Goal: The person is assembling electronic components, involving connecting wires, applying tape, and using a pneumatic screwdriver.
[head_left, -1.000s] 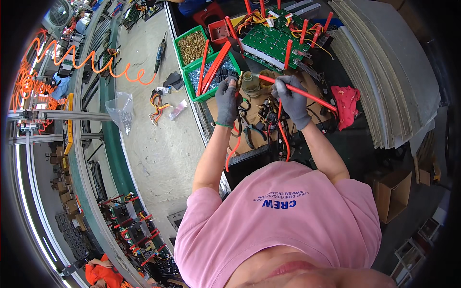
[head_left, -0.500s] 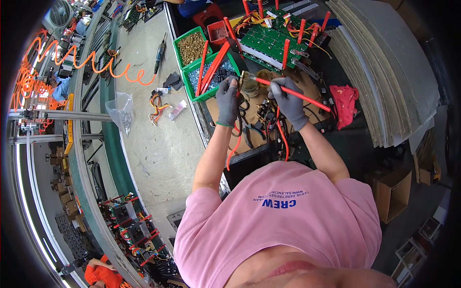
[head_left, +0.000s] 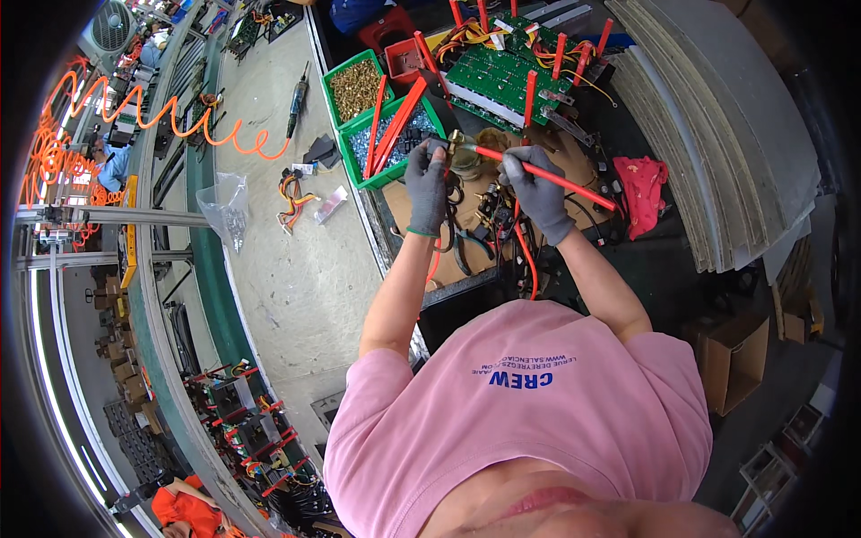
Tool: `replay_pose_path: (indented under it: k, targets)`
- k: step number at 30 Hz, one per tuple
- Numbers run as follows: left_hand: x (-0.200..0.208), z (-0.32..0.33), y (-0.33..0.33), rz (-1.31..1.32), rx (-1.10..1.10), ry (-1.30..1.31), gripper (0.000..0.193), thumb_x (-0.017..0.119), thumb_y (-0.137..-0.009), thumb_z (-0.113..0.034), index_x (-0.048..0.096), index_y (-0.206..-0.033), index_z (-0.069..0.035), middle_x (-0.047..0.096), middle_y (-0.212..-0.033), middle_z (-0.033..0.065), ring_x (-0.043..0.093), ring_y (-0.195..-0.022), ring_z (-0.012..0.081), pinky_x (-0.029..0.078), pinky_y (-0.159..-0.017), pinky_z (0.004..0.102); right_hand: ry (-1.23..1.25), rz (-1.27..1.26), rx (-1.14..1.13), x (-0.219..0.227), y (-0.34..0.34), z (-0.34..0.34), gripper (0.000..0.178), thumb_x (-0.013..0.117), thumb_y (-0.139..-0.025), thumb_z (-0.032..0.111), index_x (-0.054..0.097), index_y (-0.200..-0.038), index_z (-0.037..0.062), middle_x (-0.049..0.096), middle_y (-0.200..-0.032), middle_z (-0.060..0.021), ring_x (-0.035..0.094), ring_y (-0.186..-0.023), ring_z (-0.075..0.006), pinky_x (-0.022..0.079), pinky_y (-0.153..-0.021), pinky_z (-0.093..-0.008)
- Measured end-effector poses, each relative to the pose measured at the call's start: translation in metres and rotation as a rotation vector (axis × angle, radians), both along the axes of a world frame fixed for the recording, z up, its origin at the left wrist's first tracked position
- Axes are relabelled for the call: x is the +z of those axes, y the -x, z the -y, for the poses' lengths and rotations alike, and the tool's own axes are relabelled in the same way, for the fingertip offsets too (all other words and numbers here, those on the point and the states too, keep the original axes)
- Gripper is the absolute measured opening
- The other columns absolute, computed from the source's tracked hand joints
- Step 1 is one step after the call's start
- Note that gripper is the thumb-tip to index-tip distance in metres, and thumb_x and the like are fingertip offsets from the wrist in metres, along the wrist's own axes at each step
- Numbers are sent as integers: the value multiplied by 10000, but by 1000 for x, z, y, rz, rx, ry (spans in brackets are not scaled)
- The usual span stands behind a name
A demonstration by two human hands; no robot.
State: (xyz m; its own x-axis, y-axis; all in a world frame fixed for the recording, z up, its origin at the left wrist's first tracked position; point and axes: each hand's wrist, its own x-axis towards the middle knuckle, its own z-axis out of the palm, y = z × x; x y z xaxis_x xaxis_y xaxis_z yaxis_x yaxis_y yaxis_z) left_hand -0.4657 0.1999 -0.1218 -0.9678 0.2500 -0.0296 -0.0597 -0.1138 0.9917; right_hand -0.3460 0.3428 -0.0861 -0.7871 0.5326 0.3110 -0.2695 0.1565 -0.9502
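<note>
Both my hands wear grey gloves and work over the brown board. My left hand [head_left: 427, 190] is closed, with thumb and fingers pinching a small dark part whose exact kind I cannot make out. A brass-coloured bit [head_left: 456, 136] shows just beyond its fingertips. My right hand [head_left: 538, 190] grips a long red stick [head_left: 581, 190] with a pale end pointing at that bit. Below the pale end stands a small jar [head_left: 465, 163]. Black cables and brass-ended parts [head_left: 493, 211] lie in a tangle between my hands, beside dark-handled pliers [head_left: 464, 255].
Green bins hold brass pieces [head_left: 356, 88] and silvery pieces with red strips [head_left: 395, 130]. Beyond is a green circuit board [head_left: 502, 76] with upright red tubes. A pink cloth [head_left: 641, 197] and stacked grey sheets [head_left: 686, 148] are at right. A screwdriver tool [head_left: 298, 103] lies on the left bench.
Little differs. Both hands stay close together, and the red stick has shifted slightly. The red wire below my left hand shows less of its length.
</note>
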Motion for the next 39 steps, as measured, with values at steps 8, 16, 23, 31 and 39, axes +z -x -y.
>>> replay_pose_path:
  k: [8,16,23,31,39]
  targets:
    - [-13,6,2,-93,-25,80,232,561,-929,-206,539,-1095,-45,563,-876,23,549,-624,92,456,-476,227,19,-91,48,12,-2,7,128,588,-911,153,576,-936,28,605,-751,-15,591,-643,-58,478,-590,-216]
    - [22,6,-8,263,-103,-118,231,569,-924,-209,577,-1085,-44,585,-856,13,533,-607,75,422,-457,209,-127,-134,14,5,-2,3,94,594,-902,128,584,-920,37,604,-739,-17,574,-623,-62,465,-573,-223]
    - [20,9,-8,284,-101,-151,197,562,-924,-205,591,-1041,-49,590,-847,18,530,-554,88,397,-408,216,-193,-80,4,4,-7,-1,66,607,-888,124,591,-906,62,585,-677,-3,539,-589,-63,446,-548,-232]
    - [20,7,-10,268,-92,-161,210,575,-920,-203,592,-1058,-46,581,-884,9,541,-701,81,451,-497,215,-261,-90,2,7,-3,1,78,619,-882,135,603,-895,60,591,-703,-24,530,-582,-81,441,-539,-249]
    - [8,9,-5,205,-64,-145,245,596,-912,-252,574,-1075,-70,594,-877,3,567,-668,98,475,-489,229,-267,-25,29,17,-10,-3,65,576,-894,81,585,-934,30,629,-792,-40,625,-686,-89,503,-613,-235]
